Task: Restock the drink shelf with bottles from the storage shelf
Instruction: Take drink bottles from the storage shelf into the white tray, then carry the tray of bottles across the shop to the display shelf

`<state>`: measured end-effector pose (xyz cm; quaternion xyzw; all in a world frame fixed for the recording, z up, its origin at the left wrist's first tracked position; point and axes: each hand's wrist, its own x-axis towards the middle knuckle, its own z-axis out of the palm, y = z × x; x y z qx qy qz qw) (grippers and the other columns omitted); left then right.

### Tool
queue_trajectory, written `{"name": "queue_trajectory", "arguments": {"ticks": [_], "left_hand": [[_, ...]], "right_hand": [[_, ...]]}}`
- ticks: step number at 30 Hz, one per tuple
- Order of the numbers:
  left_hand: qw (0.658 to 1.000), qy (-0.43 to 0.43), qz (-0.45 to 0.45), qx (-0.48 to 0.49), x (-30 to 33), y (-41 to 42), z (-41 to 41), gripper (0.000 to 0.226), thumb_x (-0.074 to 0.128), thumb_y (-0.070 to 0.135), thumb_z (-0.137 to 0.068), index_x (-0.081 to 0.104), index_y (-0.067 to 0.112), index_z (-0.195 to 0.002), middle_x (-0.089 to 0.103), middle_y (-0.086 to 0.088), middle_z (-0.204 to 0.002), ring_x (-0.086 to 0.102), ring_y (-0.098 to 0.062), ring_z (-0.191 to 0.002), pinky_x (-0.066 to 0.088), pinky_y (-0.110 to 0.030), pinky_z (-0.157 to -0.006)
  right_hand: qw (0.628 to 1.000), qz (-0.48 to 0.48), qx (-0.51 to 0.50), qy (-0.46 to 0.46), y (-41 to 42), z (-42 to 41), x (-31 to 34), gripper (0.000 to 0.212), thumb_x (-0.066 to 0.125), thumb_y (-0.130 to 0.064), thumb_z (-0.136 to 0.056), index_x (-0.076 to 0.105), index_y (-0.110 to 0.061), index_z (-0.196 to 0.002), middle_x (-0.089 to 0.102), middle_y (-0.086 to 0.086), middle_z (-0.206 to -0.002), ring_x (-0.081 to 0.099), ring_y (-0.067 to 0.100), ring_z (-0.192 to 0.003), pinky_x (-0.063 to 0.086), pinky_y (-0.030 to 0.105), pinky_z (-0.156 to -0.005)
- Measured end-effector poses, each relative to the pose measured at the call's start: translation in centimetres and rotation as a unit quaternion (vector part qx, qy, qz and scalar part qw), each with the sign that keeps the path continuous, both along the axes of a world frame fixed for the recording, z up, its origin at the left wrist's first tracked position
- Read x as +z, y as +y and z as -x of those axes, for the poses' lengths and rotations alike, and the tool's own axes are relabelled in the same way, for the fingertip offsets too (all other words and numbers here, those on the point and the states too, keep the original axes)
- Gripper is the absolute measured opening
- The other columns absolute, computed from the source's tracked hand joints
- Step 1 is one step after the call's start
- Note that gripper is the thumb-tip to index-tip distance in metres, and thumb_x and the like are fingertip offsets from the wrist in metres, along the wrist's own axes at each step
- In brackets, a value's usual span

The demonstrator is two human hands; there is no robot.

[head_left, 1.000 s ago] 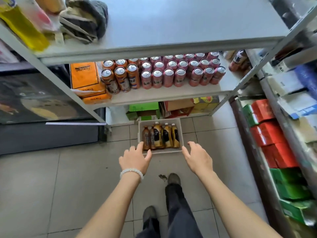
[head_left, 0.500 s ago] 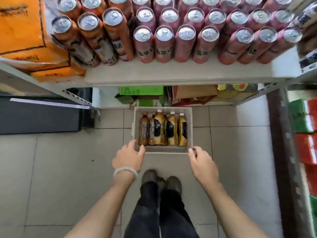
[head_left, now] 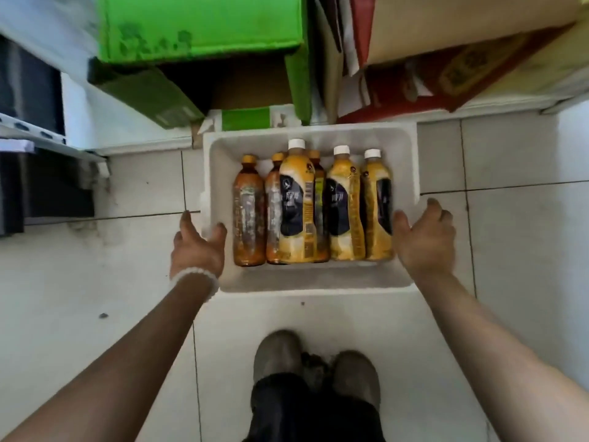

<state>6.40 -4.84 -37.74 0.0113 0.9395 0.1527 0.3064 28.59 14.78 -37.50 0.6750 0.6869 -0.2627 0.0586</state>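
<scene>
Camera has dropped in close since a moment ago; both hands now bracket the white bin (head_left: 318,282) on the floor instead of reaching for it. Left hand (head_left: 196,247) has its thumb hooked over the left rim. Right hand (head_left: 424,240) sits open and flat against the right wall, not clearly clamped. Bottles (head_left: 314,205) are upright inside the bin. Lift looks imminent; nothing restocked yet.
</scene>
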Motion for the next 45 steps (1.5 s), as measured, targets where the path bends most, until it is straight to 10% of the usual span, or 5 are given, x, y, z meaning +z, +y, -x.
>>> {"name": "queue_trajectory", "arguments": {"ticks": [21,45], "left_hand": [[0.993,0.101,-0.057,0.014,2.2,-4.1,-0.6,0.034,0.054,0.036,-0.091,0.048,0.013,-0.115,0.059,-0.012,-0.089,0.053,-0.029,-0.076,0.041,-0.033,-0.074],[0.919,0.168,-0.111,0.338,54.1,-22.5,-7.4,0.024,0.061,0.037,-0.081,0.057,0.021,-0.099,0.061,-0.010,-0.088,0.055,-0.030,-0.082,0.044,-0.037,-0.076]], "right_hand": [[0.990,-0.091,-0.067,0.078,-2.7,-1.5,0.1,0.023,0.051,-0.026,-0.095,0.056,-0.003,-0.094,0.057,0.013,-0.089,0.052,0.026,-0.081,0.031,0.026,-0.065],[0.954,-0.011,0.199,0.226,-9.7,7.8,49.9,0.028,0.055,-0.030,-0.089,0.066,-0.004,-0.087,0.067,0.020,-0.091,0.059,0.037,-0.089,0.039,0.037,-0.070]]}}
